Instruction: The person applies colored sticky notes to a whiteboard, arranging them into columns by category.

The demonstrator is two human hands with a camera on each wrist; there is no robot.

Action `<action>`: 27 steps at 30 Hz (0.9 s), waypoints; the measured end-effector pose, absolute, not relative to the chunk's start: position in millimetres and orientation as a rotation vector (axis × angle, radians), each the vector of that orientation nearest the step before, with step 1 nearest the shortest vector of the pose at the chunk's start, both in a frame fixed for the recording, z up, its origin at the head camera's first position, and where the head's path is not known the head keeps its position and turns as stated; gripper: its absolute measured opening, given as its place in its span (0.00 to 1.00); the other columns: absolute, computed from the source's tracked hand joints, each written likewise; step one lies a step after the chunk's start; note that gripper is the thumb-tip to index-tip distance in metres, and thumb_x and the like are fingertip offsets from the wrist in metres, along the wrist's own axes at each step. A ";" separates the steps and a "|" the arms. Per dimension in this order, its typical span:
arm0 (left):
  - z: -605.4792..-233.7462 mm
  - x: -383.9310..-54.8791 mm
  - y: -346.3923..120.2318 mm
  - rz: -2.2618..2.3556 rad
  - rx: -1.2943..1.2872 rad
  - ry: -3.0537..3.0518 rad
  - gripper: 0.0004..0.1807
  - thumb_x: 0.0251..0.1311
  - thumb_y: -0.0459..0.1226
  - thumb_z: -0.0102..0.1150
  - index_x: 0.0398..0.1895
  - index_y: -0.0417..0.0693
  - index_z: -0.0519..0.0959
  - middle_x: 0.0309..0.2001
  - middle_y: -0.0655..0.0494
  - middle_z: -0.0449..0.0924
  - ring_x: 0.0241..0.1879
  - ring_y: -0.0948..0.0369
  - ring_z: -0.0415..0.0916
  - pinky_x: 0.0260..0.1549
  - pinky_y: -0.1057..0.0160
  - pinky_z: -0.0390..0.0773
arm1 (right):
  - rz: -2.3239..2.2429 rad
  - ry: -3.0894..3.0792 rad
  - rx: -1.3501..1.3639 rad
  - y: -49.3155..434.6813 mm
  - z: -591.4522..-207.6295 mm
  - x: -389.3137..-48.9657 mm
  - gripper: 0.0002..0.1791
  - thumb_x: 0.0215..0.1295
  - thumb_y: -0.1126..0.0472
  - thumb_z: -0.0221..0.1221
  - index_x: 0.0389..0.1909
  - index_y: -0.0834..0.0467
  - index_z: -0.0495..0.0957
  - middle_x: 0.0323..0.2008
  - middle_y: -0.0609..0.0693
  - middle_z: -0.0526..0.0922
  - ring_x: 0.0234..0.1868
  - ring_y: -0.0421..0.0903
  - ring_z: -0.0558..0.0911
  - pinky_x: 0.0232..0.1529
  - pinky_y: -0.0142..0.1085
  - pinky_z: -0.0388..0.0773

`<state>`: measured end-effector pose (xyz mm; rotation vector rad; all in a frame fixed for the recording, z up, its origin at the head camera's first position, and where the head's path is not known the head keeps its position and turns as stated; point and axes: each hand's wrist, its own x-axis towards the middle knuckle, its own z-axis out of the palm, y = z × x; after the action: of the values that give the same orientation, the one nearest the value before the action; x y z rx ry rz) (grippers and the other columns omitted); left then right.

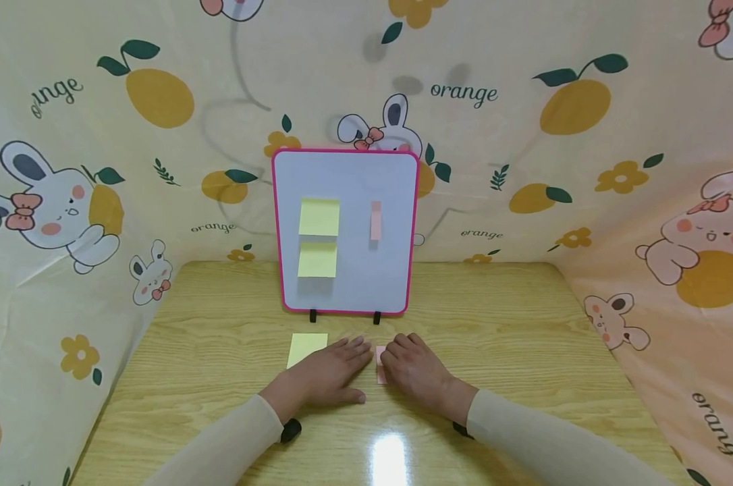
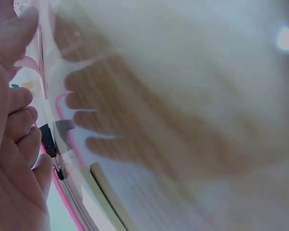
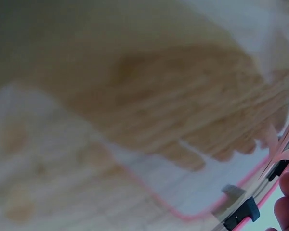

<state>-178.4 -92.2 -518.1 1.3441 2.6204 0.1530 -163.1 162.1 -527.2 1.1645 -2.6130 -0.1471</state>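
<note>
My right hand (image 1: 418,374) has its fingers curled over a small pad of pink sticky notes (image 1: 381,376) on the table, pinching the top strip. That pink strip (image 3: 285,154) bends up off the pad beside the fingertips in the right wrist view. Just left of the pad, my left hand (image 1: 330,372) lies low over the table, its fingers straight and pointing toward the pink notes. Partly under the left hand's wrist side is a yellow sticky note pad (image 1: 306,347); its thick edge shows in the left wrist view.
Behind the hands a pink-framed whiteboard (image 1: 354,290) stands on two black feet. It carries two yellow notes, an upper one (image 1: 319,216) and a lower one (image 1: 317,260), and one narrow pink note (image 1: 375,221) on the right. A patterned cloth (image 1: 476,148) walls the table.
</note>
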 end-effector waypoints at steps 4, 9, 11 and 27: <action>-518.5 -167.6 -96.2 0.167 1.371 2.605 0.41 0.77 0.60 0.51 0.83 0.46 0.62 0.83 0.52 0.59 0.84 0.55 0.52 0.83 0.55 0.54 | -0.113 -2.621 1.143 162.3 -527.1 -162.7 0.03 0.73 0.58 0.65 0.40 0.51 0.80 0.41 0.45 0.85 0.45 0.46 0.77 0.48 0.41 0.76; -521.5 -154.9 -94.5 0.175 1.454 2.577 0.38 0.79 0.58 0.49 0.83 0.48 0.62 0.82 0.52 0.61 0.83 0.56 0.56 0.82 0.55 0.57 | -0.094 -2.595 1.128 162.7 -528.1 -163.7 0.05 0.73 0.57 0.65 0.37 0.50 0.78 0.39 0.44 0.84 0.44 0.45 0.77 0.45 0.40 0.75; -523.7 -151.4 -92.8 0.161 1.489 2.574 0.38 0.79 0.58 0.48 0.83 0.48 0.62 0.82 0.53 0.61 0.82 0.56 0.56 0.82 0.55 0.58 | -0.085 -2.584 1.123 163.0 -528.6 -164.1 0.05 0.73 0.57 0.65 0.36 0.50 0.78 0.38 0.44 0.84 0.43 0.45 0.77 0.45 0.40 0.75; -530.6 -148.9 -87.8 0.098 1.571 2.584 0.39 0.80 0.60 0.45 0.83 0.47 0.61 0.82 0.53 0.61 0.82 0.59 0.58 0.81 0.57 0.60 | 0.026 -2.571 1.079 162.1 -526.5 -173.1 0.06 0.69 0.59 0.66 0.35 0.51 0.78 0.35 0.45 0.83 0.40 0.46 0.76 0.43 0.40 0.75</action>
<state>-148.9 -87.8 -530.6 1.5709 2.5840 0.0985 -173.1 162.1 -526.5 1.0794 -2.5708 0.0257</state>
